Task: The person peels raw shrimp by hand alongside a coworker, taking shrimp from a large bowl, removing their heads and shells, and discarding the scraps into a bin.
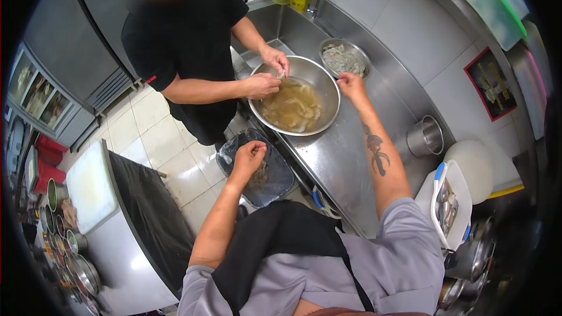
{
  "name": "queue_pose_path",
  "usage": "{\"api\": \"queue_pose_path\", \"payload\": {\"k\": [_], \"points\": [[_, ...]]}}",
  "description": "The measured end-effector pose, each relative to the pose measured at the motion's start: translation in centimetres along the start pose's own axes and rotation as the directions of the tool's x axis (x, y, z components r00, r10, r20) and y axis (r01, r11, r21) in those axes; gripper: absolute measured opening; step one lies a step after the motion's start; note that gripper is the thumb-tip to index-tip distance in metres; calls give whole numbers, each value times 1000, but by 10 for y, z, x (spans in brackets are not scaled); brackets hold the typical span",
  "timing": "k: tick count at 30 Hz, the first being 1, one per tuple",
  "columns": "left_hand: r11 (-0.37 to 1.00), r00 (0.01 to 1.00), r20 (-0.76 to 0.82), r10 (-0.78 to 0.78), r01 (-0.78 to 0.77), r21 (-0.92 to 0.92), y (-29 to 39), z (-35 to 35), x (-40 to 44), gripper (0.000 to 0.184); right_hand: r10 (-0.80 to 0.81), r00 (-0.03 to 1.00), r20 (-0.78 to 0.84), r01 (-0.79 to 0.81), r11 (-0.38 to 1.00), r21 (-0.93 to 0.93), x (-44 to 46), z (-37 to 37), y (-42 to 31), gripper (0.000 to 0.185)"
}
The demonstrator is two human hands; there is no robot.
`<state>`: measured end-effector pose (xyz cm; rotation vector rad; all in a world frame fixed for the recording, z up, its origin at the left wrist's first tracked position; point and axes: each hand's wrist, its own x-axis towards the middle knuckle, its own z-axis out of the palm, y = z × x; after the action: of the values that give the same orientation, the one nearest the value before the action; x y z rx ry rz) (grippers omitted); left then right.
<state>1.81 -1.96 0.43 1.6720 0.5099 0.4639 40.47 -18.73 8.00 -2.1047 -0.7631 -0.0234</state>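
A large steel bowl (332,118) holds cloudy brownish water with pale pieces that look like shrimp. Behind it to the right stands a smaller steel bowl (364,58) heaped with greyish, shrimp-like pieces. My right hand (352,85) is at the near edge of that smaller bowl, fingers pinched together; anything between them is too small to make out. Over the black bin (281,190), which has scraps in it, my left hand (250,157) is held with curled, closed fingers, their contents hidden. Across from me, a co-worker's hands (271,76) hold a small pale piece above the large bowl.
The bowls stand on a steel sink counter (366,140) with a faucet (316,1). A steel pot (425,136) and a white tub (462,222) holding fish are on the right. At left is a worktable with a white cutting board (92,184).
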Motion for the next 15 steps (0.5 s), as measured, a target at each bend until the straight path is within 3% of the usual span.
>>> {"api": "queue_pose_path", "payload": {"k": [1, 7, 9, 10, 11, 13, 15], "points": [[1000, 1000, -6, -17, 17, -15, -1, -2, -1, 17, -172, 982, 72, 182, 968, -173, -1, 19, -4, 23], [1000, 998, -68, -5, 4, -20, -11, -2, -16, 19, -102, 908, 405, 219, 942, -255, -13, 122, -16, 23], [999, 995, -93, -47, 46, -9, -19, -6, -22, 21, 32, 858, 512, 197, 901, -387, -12, 144, -17, 28], [999, 994, -103, -46, 44, -19, -21, -8, -25, 21, 25, 829, 559, 245, 882, -403, -14, 145, -18, 30], [999, 993, -112, -45, 42, -28, -23, -11, -29, 21, 12, 818, 575, 263, 881, -393, -15, 148, -20, 30], [997, 989, -135, -66, 62, -38, -21, -18, -34, 21, 212, 795, 568, 154, 835, -527, -15, 154, -14, 29], [997, 989, -129, -68, 62, -53, -21, -22, -36, 21, 218, 790, 573, 145, 842, -520, -12, 152, -12, 29]]}}
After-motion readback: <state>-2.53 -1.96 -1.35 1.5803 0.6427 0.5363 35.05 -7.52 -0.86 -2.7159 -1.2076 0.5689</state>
